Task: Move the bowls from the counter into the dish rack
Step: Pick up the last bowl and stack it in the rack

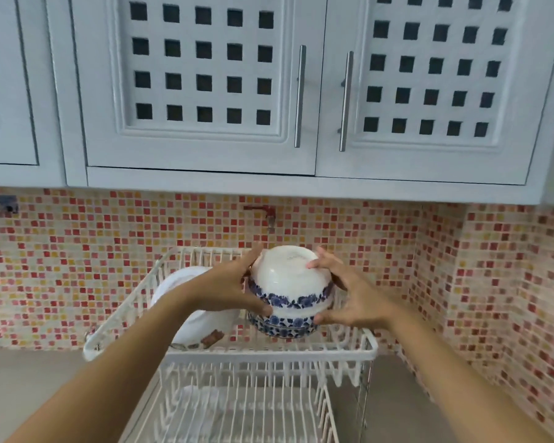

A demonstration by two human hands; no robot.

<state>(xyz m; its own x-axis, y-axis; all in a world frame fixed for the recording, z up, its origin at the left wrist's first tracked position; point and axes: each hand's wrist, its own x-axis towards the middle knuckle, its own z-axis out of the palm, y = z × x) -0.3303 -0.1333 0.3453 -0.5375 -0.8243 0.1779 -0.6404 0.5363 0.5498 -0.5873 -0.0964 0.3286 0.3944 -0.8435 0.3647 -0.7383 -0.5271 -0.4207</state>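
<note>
Standing here behind the person's shoulder, the head view is showing both bare arms reaching forward over a white two-tier wire dish rack (269,351) that is sitting on a grey counter (29,385). The left hand (234,289) is wrapping its fingers around the nine o'clock side of an upturned white bowl (290,281) with a blue floral band, thumb low near the rim; the right hand (349,297) is pressing on the three o'clock side, fingertips spread over the bowl's base and thumb under its rim, so both hands are grasping that one bowl between them. The bowl is sitting upside down, foot ring facing up and tilted a little toward the viewer, in the upper tier of the rack, resting on top of a second blue-patterned bowl (283,326) whose rim is peeking out just below it at six o'clock. Whether the top bowl is fully seated on the lower one, I cannot tell. At eight o'clock from the bowls, a white plate (202,318) is leaning on edge in the same tier, partly behind the left forearm. The lower tier is lying toward the bottom of the frame. Behind the rack, a red, orange and cream mosaic tile backsplash (77,266) is running along the wall, with a small tap (267,214) at twelve o'clock above the bowls, and pale cabinet doors (202,84) with square cut-outs are hanging overhead.
</note>
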